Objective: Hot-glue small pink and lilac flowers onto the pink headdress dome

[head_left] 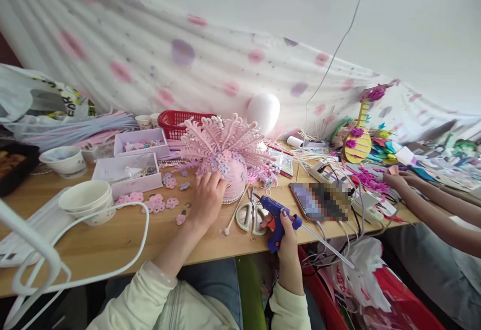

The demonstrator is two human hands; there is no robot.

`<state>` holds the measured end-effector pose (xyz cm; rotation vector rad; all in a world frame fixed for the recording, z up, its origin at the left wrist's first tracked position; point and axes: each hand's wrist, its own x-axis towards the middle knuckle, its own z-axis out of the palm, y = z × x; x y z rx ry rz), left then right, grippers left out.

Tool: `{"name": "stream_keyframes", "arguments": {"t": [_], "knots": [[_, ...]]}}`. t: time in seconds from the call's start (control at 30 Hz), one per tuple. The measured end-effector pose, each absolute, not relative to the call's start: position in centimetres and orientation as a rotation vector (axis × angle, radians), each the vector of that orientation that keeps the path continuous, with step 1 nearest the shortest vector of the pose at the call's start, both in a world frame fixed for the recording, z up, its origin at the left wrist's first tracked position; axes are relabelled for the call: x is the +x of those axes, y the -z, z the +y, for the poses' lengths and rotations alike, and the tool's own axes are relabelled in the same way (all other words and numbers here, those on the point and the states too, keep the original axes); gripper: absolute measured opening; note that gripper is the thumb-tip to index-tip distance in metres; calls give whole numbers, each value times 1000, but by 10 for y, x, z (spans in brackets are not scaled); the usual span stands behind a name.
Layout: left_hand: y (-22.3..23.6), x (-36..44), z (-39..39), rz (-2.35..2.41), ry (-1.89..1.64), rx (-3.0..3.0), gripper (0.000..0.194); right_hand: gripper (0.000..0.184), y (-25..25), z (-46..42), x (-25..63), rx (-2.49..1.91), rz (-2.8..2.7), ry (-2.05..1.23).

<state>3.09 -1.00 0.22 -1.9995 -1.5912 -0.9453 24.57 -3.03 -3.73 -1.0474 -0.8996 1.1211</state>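
Pink dome (234,180), plumed, flower-dotted, pearl-edged

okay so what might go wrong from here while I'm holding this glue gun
The glue gun in your right hand points toward the pink piece, where your left hand is; if hot, its nozzle might burn you. Scissors lie close by and could get knocked. The looping white cord might get snagged.

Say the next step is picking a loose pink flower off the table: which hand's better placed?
Left, probably. The left hand is at the pink ball, close to the loose pink flowers. The right hand is farther off and holds the blue glue gun.
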Motion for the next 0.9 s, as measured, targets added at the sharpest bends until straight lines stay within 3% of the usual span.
{"name": "stream_keyframes", "arguments": {"t": [0.13, 0.33, 0.43, 0.5, 0.63, 0.9], "knots": [[-4, 30, -15, -1605, 1201, -2046, 19, 52, 35, -29, 247, -1015, -915, -1167], [-16, 45, -26, -1715, 2132, -2418, 11, 57, 40, -23, 248, -992, -920, -1155], [-21, 58, -41, -1923, 2368, -2771, 21, 55, 41, -22, 247, -979, -906, -1129], [-23, 61, -56, -2064, 2184, -2988, 26, 55, 40, -22, 246, -979, -916, -1129], [-25, 42, -90, -2178, 1462, -2918, 22, 55, 40, -23, 247, -987, -959, -1121], [0, -52, -123, -2121, 1003, -1981, 33, 56, 36, -22, 249, -1024, -996, -1130]]}}
